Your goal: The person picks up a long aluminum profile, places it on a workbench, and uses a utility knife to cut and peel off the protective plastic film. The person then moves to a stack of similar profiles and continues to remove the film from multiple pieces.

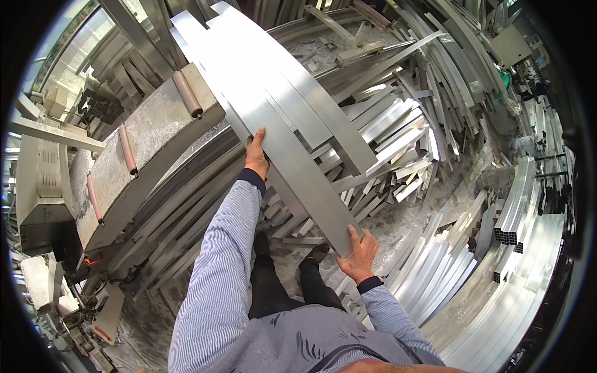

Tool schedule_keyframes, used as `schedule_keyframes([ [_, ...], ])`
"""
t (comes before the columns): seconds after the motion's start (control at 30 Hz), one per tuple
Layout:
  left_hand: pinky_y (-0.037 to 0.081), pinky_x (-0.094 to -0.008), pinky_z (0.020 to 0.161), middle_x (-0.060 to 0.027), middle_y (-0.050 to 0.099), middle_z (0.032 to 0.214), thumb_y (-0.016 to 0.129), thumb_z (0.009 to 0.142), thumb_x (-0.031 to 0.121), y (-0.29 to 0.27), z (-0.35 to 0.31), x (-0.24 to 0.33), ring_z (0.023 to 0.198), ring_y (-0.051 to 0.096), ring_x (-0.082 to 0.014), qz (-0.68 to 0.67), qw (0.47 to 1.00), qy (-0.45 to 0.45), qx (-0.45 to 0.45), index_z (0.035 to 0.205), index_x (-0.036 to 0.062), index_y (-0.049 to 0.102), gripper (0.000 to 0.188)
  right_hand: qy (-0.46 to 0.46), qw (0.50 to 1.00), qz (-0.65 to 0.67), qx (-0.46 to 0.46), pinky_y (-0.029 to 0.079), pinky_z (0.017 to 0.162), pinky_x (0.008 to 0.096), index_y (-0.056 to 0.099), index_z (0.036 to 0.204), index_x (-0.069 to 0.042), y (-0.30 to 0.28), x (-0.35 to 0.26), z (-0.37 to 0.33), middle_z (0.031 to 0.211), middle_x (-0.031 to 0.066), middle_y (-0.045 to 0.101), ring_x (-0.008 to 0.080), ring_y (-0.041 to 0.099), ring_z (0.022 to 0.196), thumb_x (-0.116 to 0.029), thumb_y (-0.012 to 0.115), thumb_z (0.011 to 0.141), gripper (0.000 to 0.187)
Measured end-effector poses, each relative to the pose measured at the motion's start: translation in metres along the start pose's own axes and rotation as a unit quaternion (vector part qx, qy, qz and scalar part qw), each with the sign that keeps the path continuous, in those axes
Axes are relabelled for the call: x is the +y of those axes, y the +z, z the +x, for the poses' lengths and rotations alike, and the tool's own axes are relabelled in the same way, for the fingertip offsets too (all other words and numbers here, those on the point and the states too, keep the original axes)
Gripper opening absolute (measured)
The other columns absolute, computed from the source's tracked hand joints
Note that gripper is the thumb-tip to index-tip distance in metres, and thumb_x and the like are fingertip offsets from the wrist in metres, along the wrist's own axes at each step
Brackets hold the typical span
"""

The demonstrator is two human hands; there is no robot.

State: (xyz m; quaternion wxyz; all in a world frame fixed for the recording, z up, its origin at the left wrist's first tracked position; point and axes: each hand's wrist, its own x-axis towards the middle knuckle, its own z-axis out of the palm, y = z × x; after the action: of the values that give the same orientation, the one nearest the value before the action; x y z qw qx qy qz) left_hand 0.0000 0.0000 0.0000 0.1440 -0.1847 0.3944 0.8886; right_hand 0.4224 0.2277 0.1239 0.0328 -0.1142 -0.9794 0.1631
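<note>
A long, wide silver metal profile [305,163] slants across the view from far left to near right. On its left edge is my left hand [257,156], closed round the side, with part of the fingers hidden beneath. My right hand [360,253] grips the near right end, thumb and fingers bent about the corner. Alongside the held piece, on its right, lie shorter profiles, among them a wide flat one [333,127]. Strong glare whitens their far ends, so I cannot tell exactly how the pieces overlap there.
A grey roller stand [149,146] with several brownish rollers [127,149] is at left. Cut metal lengths [398,133] are heaped beyond the held profile. Stacked square tubes [516,217] and pale bars [438,273] lie at right. My shoes [316,253] are on the dusty floor below.
</note>
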Motion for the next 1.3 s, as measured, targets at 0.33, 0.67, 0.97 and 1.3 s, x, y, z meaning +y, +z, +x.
schedule_keyframes([
  [0.33,0.033,-0.0422,0.125,-0.0253,0.048,0.158,0.085,0.088,0.031,-0.022,0.051,0.05,0.149,0.042,-0.0351,0.078,0.996,0.021,0.034,0.159,-0.0107,0.034,0.097,-0.005,1.0,0.026,0.001,0.034,0.109,0.0563,0.05,0.154,-0.023,0.036,-0.058,0.087,0.139,0.0248,0.046,0.0452,0.046,0.128,-0.03,0.088,0.064,0.098],
  [0.67,0.03,-0.0505,0.125,-0.0244,0.039,0.165,0.085,0.086,0.055,-0.033,-0.084,0.013,0.153,0.038,-0.0383,0.196,0.976,-0.081,0.038,0.168,0.0012,0.017,0.119,-0.045,0.998,0.037,0.04,0.034,0.109,0.0568,0.051,0.153,-0.026,0.084,-0.091,0.125,0.137,0.0245,0.048,0.0442,0.047,0.127,-0.03,0.088,0.065,0.096],
  [0.97,0.021,-0.0471,0.13,-0.0243,0.032,0.17,0.081,0.086,0.064,-0.047,-0.088,-0.007,0.156,0.03,-0.0382,0.171,0.978,-0.118,-0.03,0.166,-0.0057,0.021,0.122,-0.032,0.999,0.025,-0.009,0.034,0.11,0.0576,0.043,0.159,-0.027,0.102,-0.109,0.126,0.142,0.0264,0.042,0.0456,0.045,0.129,-0.03,0.095,0.061,0.111],
  [1.3,0.016,-0.0548,0.129,-0.0249,0.031,0.171,0.068,0.086,0.082,-0.069,-0.119,0.014,0.16,0.021,-0.0376,0.262,0.938,-0.223,-0.04,0.165,-0.0075,0.025,0.127,-0.032,0.999,-0.027,-0.026,0.034,0.113,0.0582,0.04,0.161,-0.025,0.098,-0.129,0.118,0.146,0.0263,0.042,0.0474,0.043,0.134,-0.033,0.094,0.065,0.11],
])
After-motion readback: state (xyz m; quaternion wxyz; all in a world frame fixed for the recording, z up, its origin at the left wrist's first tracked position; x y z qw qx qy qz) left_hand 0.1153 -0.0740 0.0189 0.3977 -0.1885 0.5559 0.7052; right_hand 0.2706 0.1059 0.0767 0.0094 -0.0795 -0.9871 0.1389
